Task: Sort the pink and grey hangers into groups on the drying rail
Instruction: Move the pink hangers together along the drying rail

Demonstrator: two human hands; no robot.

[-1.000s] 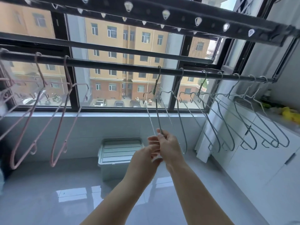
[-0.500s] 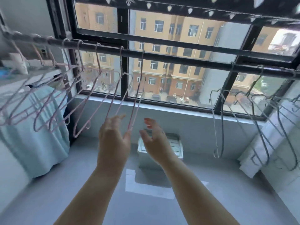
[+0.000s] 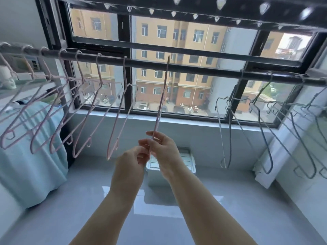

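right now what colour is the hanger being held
The held hanger is pink, clearest in the head view.

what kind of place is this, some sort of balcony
Probably an enclosed laundry balcony in a flat: a drying rail hung with pink hangers and grey hangers runs along a wide window facing apartment blocks.

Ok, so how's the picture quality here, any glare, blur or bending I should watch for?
All in the head view: the window backlights the rail into a dark bar; a white glare patch sits on the floor; the wide lens slightly bows the rail; the grey hangers towards the right edge look soft, the held pink hanger sharper.
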